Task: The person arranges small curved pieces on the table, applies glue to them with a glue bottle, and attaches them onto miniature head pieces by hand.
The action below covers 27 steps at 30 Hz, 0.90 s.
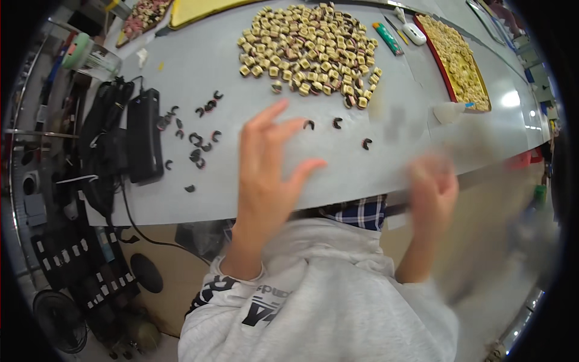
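My left hand (pixel 265 163) is raised over the near side of the grey table (pixel 338 175), thumb and fingers apart with nothing between them. Close to its fingertips lies a small dark horseshoe-shaped piece (pixel 309 125). Two more such curved pieces, a middle one (pixel 338 123) and one with a reddish edge (pixel 367 144), rest farther right. My right hand (pixel 432 184) is at the table's front edge, smeared by motion, so its grip is unreadable. Beyond both hands spreads a heap of small cream-and-dark blocks (pixel 307 51). Left of my left hand, several dark curved pieces (pixel 196 142) lie scattered.
A red-rimmed tray of cream pieces (pixel 455 60) stands at the right, near a whitish blurred object (pixel 449 112). A green tube-like item (pixel 388 39) and a white device (pixel 414 34) lie beyond. At left are a black box (pixel 144 136), cables and a green-lidded jar (pixel 90 57).
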Each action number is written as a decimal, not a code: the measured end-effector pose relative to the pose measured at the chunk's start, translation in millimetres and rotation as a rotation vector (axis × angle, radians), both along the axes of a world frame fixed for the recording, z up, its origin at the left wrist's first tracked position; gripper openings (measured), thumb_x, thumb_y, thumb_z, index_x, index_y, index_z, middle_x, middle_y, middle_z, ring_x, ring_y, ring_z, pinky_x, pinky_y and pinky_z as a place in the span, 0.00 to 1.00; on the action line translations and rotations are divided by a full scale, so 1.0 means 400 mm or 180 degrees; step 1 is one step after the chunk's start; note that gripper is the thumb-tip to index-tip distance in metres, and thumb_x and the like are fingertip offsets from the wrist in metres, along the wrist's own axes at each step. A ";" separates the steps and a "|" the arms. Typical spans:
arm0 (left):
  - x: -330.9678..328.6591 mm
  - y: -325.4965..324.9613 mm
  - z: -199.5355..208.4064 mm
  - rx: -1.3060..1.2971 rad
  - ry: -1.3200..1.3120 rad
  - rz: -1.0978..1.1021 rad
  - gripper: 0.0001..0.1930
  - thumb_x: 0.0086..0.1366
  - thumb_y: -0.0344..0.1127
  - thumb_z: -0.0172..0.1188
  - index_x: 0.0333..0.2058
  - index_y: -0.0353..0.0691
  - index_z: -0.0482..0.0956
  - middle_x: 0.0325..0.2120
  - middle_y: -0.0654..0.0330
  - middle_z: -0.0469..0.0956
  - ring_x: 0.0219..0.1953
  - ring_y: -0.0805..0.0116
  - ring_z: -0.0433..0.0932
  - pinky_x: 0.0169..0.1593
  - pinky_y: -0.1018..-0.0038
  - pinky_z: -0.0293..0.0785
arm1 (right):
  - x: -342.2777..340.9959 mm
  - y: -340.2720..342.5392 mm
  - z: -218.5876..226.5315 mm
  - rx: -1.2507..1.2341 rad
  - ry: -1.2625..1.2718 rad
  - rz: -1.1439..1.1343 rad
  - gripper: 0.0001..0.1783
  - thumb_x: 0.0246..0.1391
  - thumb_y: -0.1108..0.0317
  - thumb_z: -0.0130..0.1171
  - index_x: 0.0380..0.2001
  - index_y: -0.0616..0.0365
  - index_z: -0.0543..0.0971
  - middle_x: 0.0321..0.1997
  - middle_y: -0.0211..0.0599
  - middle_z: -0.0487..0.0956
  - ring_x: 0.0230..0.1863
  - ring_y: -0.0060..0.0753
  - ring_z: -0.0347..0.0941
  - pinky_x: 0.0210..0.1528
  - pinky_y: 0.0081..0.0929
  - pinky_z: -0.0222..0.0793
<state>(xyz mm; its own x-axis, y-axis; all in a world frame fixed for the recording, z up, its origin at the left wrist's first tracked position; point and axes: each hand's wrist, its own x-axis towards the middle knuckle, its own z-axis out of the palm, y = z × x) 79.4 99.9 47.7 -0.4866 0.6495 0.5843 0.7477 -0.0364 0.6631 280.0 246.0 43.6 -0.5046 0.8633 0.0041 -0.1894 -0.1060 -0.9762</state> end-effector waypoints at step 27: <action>-0.031 -0.021 -0.028 -0.0779 -0.0424 0.1141 0.12 0.50 0.24 0.64 0.34 0.37 0.73 0.31 0.58 0.76 0.38 0.62 0.73 0.40 0.70 0.69 | 0.179 0.380 -0.046 0.3029 -0.3056 -0.1770 0.12 0.53 0.65 0.59 0.36 0.62 0.78 0.37 0.40 0.77 0.36 0.42 0.74 0.41 0.34 0.69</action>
<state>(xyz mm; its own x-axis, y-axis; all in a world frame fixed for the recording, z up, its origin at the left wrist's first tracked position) 67.0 91.5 36.5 -0.7666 0.5374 0.3516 0.5919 0.3790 0.7113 351.7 398.1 25.1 -0.2517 0.8072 0.5339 0.7609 0.5060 -0.4063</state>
